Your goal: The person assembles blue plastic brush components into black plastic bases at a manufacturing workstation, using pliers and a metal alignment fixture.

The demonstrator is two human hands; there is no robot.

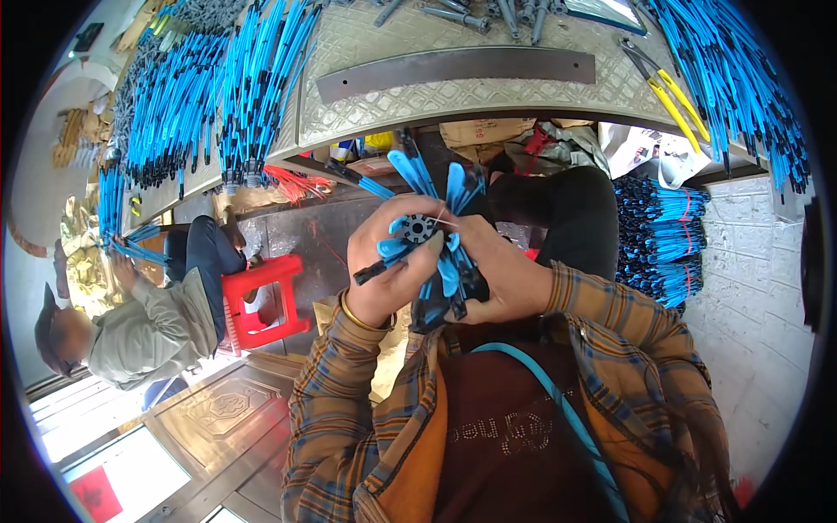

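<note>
Above my lap, my left hand [381,257] is closed around a black round hub [417,228] with holes in its face. Blue strips [449,270] with black ends fan out from the hub on several sides. My right hand [506,268] is closed against the hub's right side, its fingertips at a thin pale wire [443,220] that crosses the hub's edge. Part of the strips and the right fingers' inner sides are hidden behind the hands.
Ahead is a patterned worktable [384,113] with a flat metal bar [458,71], yellow-handled pliers [667,91] and heaps of blue strips [261,78]. Strapped bundles [658,235] stand at the right. At left, a person [157,331] sits near a red stool [266,301].
</note>
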